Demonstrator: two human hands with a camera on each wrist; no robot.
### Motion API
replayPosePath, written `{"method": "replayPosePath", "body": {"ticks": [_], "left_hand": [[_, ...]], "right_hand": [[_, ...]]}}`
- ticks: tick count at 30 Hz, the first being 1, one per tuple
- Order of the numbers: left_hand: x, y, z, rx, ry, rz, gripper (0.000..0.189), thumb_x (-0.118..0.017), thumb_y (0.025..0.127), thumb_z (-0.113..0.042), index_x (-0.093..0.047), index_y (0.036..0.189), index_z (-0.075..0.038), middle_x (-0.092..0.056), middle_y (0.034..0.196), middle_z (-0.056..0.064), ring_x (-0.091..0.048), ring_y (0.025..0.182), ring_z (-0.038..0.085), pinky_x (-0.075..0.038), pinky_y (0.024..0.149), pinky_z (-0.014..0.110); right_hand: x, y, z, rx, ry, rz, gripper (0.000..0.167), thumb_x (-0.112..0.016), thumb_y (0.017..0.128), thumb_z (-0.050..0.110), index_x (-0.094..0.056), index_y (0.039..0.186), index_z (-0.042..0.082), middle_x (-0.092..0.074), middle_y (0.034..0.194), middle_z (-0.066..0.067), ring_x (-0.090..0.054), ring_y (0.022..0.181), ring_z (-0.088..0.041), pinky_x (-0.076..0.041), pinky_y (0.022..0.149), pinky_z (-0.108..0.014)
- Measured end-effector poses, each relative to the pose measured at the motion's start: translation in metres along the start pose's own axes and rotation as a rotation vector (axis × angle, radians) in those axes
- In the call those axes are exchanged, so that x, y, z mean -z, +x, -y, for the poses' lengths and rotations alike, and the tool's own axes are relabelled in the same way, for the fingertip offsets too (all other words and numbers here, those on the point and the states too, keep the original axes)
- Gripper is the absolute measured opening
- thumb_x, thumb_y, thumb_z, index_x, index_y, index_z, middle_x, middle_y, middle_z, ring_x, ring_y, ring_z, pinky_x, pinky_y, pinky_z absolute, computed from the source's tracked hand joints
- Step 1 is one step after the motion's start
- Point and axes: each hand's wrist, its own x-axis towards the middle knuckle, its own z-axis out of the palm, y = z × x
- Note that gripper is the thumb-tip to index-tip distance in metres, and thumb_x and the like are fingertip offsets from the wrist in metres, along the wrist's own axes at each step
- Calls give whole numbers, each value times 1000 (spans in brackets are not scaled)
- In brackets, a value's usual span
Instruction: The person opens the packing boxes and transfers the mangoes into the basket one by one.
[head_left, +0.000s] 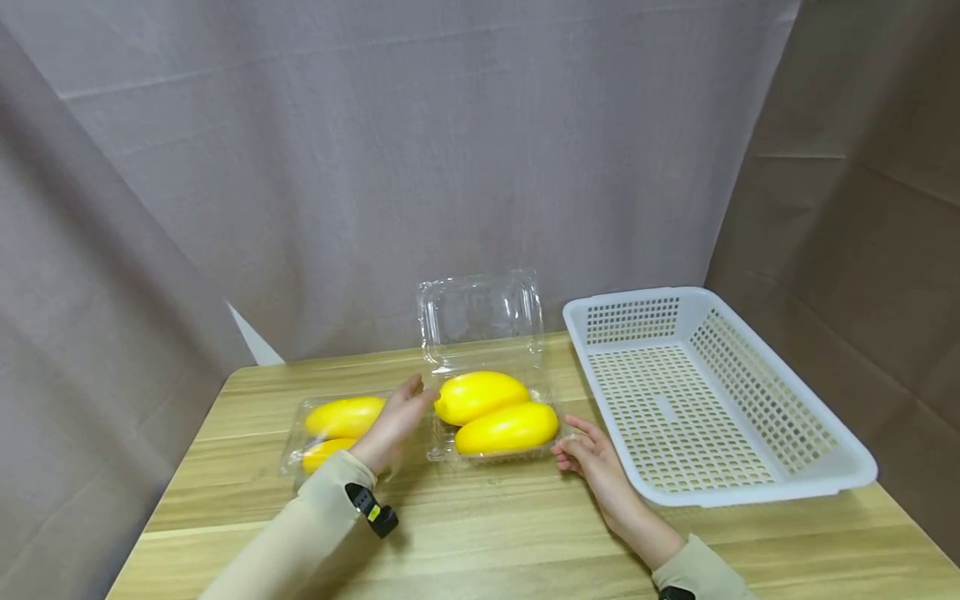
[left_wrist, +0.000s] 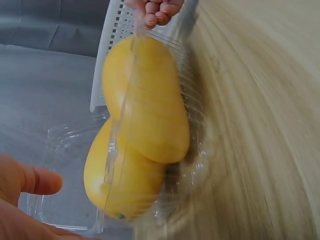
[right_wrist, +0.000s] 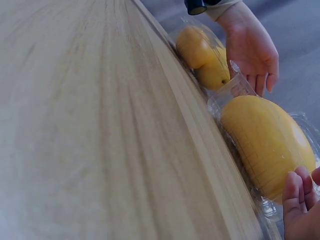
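Two smooth yellow mango-like fruits point(head_left: 507, 427) lie side by side in a clear plastic clamshell box point(head_left: 442, 450), its lid point(head_left: 480, 310) raised at the back. My left hand point(head_left: 396, 421) is held beside the box's left end, fingers loosely extended and holding nothing. At the opposite end my right hand point(head_left: 596, 467) has its fingers right at the box's edge, loosely bent beside the nearer fruit; the right wrist view shows these fingers point(right_wrist: 294, 192) against the fruit's end. Partly behind my left forearm sits another clear box point(head_left: 292, 454) with two similar fruits point(head_left: 341, 417).
A white perforated plastic basket point(head_left: 757, 492) stands on the right of the wooden table point(head_left: 480, 533), with nothing in it. Grey cloth point(head_left: 480, 150) hangs behind the table and along its sides.
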Motion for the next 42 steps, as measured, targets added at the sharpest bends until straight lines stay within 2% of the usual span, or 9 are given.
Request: {"method": "replayPosePath", "body": {"ticks": [8,12,17,21,26,31,36,39,42], "left_hand": [[-4,-5,6,-51,69,-1,72,-55,99,-16,-19,154,12,-21,159,34,-24,146,49,-23,119,57],[-12,-12,11,-36,17,-5,76,-56,97,-14,-14,155,11,-21,159,34,-23,147,47,-24,119,56],[-20,-14,20,-67,-70,-48,78,-55,96,-12,-11,156,10,-21,159,35,-22,147,47,-22,120,58],[-23,-15,31,-85,-94,-69,77,-55,96,-12,-12,156,11,-22,158,35,-22,147,47,-19,120,58],[-26,-17,40,-110,-72,-110,72,-56,95,-10,-21,155,10,-30,156,33,-28,146,45,-24,120,56],[-29,-18,47,-144,-66,-140,65,-55,96,-7,-27,152,13,-35,154,32,-33,143,45,-26,119,55],[-31,-17,50,-156,-82,-147,61,-53,97,-4,-29,150,15,-35,153,33,-34,143,46,-26,119,55],[-32,-18,50,-150,-75,-152,62,-53,97,-5,-29,150,14,-36,152,34,-34,142,46,-27,118,55],[-32,-17,50,-150,-65,-155,62,-53,96,-5,-29,150,15,-36,151,35,-35,142,46,-28,118,55]], "right_hand": [[0,1,0,-2,-6,-5,51,-49,97,-4,-35,146,-9,-68,87,-3,-63,79,-15,-56,73,-22],[0,1,0,-9,-16,-5,51,-49,98,-3,-34,147,-9,-68,88,-3,-63,80,-15,-56,73,-22],[-1,-2,2,-20,-36,-10,50,-50,99,-1,-35,147,-7,-67,88,-2,-61,80,-15,-54,71,-23],[-1,-4,3,-29,-57,-21,49,-52,100,1,-36,146,-5,-64,90,-1,-60,80,-13,-54,72,-23],[-2,-4,5,-27,-127,-73,50,-53,102,7,-34,147,-3,-54,109,0,-54,87,-7,-48,74,-21],[-5,-4,8,63,-233,-98,51,-56,103,13,-36,147,-2,-43,134,-15,-44,113,-15,-42,87,-22],[-10,-1,9,220,-398,-114,50,-63,101,16,-45,144,0,-46,144,-20,-37,137,-34,-30,113,-49],[-15,3,12,301,-495,-111,49,-65,99,16,-48,143,3,-47,146,-18,-36,141,-37,-24,116,-62],[-25,10,20,363,-573,-93,50,-67,97,16,-50,143,4,-48,146,-16,-47,130,-39,-37,109,-61]]}}
